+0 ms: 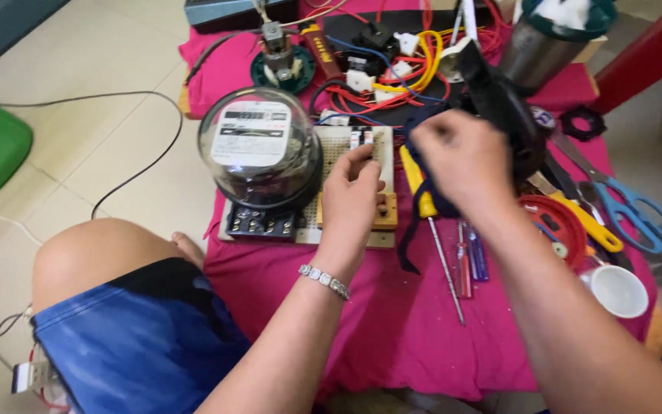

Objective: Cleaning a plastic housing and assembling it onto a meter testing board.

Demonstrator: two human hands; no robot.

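left hand (350, 201): rests on the perforated board (336, 153), just right of the electricity meter (260, 149); fingers curled narrow around a small white part (362, 139) at the board's top edge, grip looks closed on it but partly hidden
right hand (457, 157): raised right of the meter, above the board's right edge; blurred; fingers bent, touching a black pouch-like thing (503, 107); cannot tell whether the grip holds it
electricity meter: round clear dome, black terminal base, sits on the board's left part
wooden block (387, 213): on the board, right of the meter, under the left hand's fingers
yellow-handled screwdriver (423, 201): right of the meter, beside the board, shaft pointing toward the person
blue scissors (636, 213): far right of the meter
white cup (616, 290): far right of the meter, nearer the person
red and yellow wires (392, 77): behind the meter
pink cloth (392, 322): covers the bench under it all
bracelet (324, 280): on the left wrist
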